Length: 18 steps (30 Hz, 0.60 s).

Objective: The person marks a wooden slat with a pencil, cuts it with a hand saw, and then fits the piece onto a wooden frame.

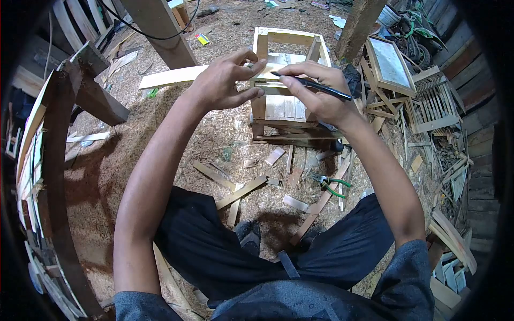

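A pale, slightly curved wooden slat runs from the left, under my left hand, to a small wooden frame. My left hand is over the slat, with fingers curled at its far edge and the thumb apart on the near side. My right hand pinches a black marker, its tip at the slat's pale surface above the frame. The frame stands upright on the floor, with light boards inside it. My hands partly hide the frame and the slat.
Green-handled pliers and several wood offcuts lie on the shavings-covered floor before my feet. Wooden posts stand beyond on both sides. A framed panel and slatted pieces lean at the right. A curved wooden structure rises at the left.
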Motion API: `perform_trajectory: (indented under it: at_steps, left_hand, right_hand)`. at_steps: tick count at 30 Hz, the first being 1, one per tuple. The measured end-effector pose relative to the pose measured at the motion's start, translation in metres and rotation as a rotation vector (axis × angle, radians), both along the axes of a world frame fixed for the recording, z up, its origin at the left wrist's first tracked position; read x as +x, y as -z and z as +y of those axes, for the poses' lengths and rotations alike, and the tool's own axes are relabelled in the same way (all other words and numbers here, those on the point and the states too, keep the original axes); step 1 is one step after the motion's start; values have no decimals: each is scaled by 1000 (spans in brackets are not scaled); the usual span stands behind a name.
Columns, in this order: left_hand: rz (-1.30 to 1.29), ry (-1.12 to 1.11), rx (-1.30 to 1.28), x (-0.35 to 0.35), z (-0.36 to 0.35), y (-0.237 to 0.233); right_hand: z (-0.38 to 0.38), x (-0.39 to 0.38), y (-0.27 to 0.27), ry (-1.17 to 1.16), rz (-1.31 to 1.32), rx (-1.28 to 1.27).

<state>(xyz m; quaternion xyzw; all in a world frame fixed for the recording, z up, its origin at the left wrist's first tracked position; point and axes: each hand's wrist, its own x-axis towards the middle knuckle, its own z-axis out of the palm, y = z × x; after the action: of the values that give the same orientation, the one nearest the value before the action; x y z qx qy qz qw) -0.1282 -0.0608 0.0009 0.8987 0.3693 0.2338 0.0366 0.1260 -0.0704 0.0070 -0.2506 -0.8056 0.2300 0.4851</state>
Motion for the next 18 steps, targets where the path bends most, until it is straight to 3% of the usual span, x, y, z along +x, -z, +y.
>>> perform_trajectory:
  at_steps: [2,6,12,18]
  left_hand:
    - [-3,6,6,-1,2,2]
    - [1,-10,-11,0,0,0]
    - [14,-24,13,0,0,1]
    - [17,-36,1,0,-2,1]
  right_hand:
    - [3,1,2,22,-134,-18]
    - [-2,-5,4,58,-137,-162]
    - [2,-14,14,27,-139,25]
    - [2,-18,17,27,-139,8]
